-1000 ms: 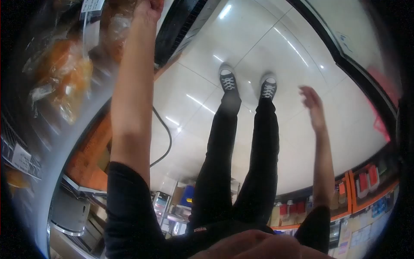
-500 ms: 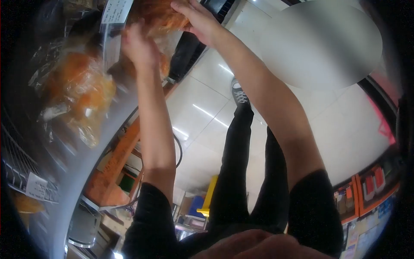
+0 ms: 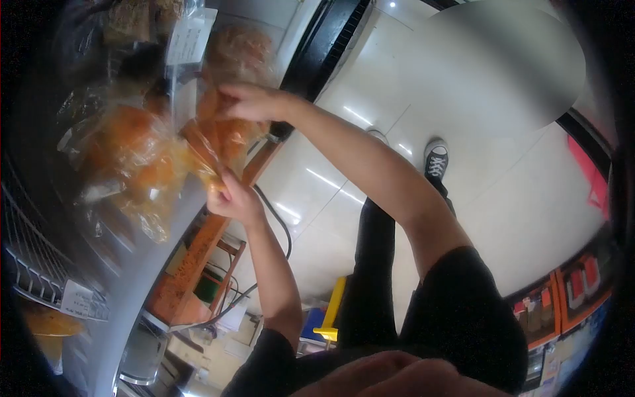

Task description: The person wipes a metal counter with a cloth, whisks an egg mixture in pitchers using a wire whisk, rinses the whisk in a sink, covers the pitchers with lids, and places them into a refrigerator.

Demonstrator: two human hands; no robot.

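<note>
At the shelf edge, my left hand (image 3: 233,198) is closed on the lower end of a clear plastic bag of orange-brown food (image 3: 231,137). My right hand (image 3: 254,104) rests at the upper part of this bag, its fingers curled against it and partly hidden. What the food is exactly, I cannot make out. Left of it lies another clear bag with orange pieces (image 3: 129,132). Just above my right hand sits a further bag of reddish-brown food (image 3: 241,49). A white printed label (image 3: 192,36) stands between the bags.
The grey shelf (image 3: 135,284) curves along the left, with a wire rack (image 3: 40,278) and a second label (image 3: 84,301). Below are an orange wooden frame (image 3: 185,278) and a black cable (image 3: 289,238). Pale floor tiles (image 3: 357,159) lie under my shoes.
Both hands have come down and nearer from the upper bag to the one at the shelf edge. The left hand now grips its lower end. My feet have shifted.
</note>
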